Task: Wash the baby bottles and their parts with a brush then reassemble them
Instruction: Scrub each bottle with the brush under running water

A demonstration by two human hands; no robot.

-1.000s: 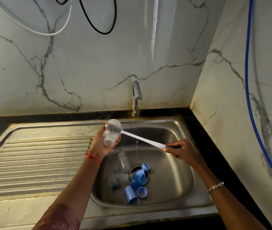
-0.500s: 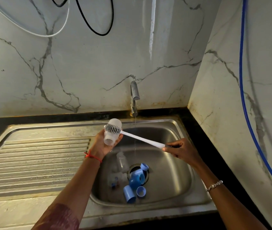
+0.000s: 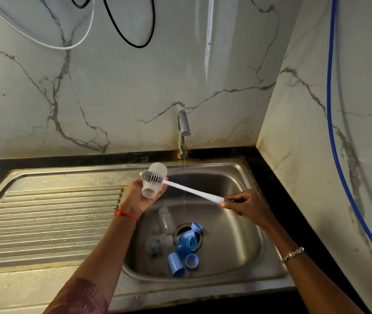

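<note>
My left hand (image 3: 141,197) holds a translucent white bottle cap (image 3: 152,185) over the left rim of the sink basin (image 3: 244,223), open end toward me. My right hand (image 3: 245,206) grips the white handle of a bottle brush (image 3: 189,190); its dark bristle head (image 3: 152,176) lies across the outside of the cap. In the basin lie clear bottles (image 3: 165,219) and several blue caps and rings (image 3: 185,245) around the drain. A thin stream of water runs from the tap (image 3: 184,130).
A ribbed steel drainboard (image 3: 51,223) stretches to the left of the basin. Marble walls close the back and right side. A blue hose (image 3: 332,132) hangs on the right wall; black and white cables hang on the back wall.
Both hands stay in almost the same place; the brush head has shifted slightly across the cap. The water keeps running.
</note>
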